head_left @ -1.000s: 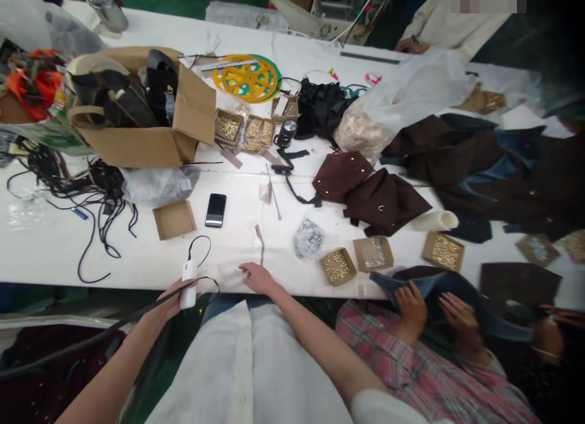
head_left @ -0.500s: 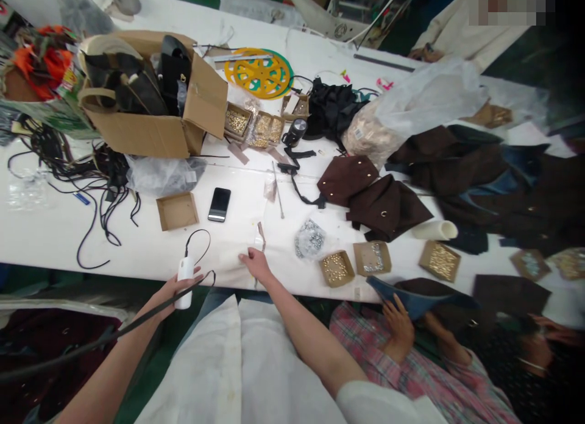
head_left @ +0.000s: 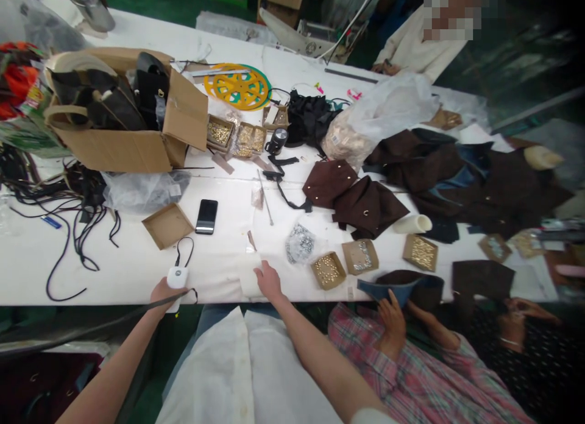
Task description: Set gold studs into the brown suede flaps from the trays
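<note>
My left hand (head_left: 161,292) is closed around a white power bank (head_left: 177,278) at the table's front edge. A thin black cable (head_left: 184,251) loops from the power bank onto the table, and a dark strap (head_left: 137,314) crosses my wrist. My right hand (head_left: 269,282) pinches the right side of a flat whitish piece of paper (head_left: 250,279), which lies low on the white table. Beyond the left hand sit a shallow cardboard tray (head_left: 159,224) and a black phone (head_left: 206,217). A small brown-and-clear strip (head_left: 250,241) lies just past the paper.
To the right, small boxes of gold studs (head_left: 328,270) and silver studs (head_left: 360,257) stand near a plastic bag of metal bits (head_left: 300,244). A co-worker's hand (head_left: 392,314) holds a brown and blue piece. A large carton (head_left: 119,151) and black cords (head_left: 68,229) are at left.
My left hand has raised the power bank to the table edge, its end now facing up. The paper and right hand are closer to the front edge. The cardboard tray has turned; the view has shifted.
</note>
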`<state>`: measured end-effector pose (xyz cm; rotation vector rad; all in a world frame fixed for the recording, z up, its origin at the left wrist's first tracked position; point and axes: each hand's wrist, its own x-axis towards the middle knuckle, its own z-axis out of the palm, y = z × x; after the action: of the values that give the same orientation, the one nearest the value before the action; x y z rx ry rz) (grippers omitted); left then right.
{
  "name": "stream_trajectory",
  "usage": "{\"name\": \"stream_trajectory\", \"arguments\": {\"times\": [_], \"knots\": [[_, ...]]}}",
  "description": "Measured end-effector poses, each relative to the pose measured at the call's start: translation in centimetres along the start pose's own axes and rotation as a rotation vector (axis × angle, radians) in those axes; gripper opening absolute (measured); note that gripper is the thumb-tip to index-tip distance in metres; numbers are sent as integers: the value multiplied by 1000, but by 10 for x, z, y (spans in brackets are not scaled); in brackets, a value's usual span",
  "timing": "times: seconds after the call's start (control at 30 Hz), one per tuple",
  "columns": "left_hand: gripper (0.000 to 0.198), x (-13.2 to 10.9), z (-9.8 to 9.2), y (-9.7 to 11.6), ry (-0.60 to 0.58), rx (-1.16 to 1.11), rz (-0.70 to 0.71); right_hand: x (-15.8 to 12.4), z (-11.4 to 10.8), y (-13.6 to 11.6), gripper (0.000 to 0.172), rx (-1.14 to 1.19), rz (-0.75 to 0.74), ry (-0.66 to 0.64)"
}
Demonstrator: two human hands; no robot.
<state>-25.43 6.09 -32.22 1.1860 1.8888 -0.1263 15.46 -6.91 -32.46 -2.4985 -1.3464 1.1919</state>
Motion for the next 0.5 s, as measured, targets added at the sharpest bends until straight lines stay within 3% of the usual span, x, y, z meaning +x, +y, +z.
{"name": "stream_trajectory", "arguments": {"times": [0.13, 0.3, 0.5], "knots": [[62, 23, -21, -11, 30, 216, 32, 2, -2, 15, 32, 41, -9, 8], [66, 46, -35, -7, 67, 351, 58, 5, -2, 18, 32, 94, -27, 31], [76, 36, -37, 2, 166, 405, 56, 3, 0, 18, 28, 147, -36, 41]]}}
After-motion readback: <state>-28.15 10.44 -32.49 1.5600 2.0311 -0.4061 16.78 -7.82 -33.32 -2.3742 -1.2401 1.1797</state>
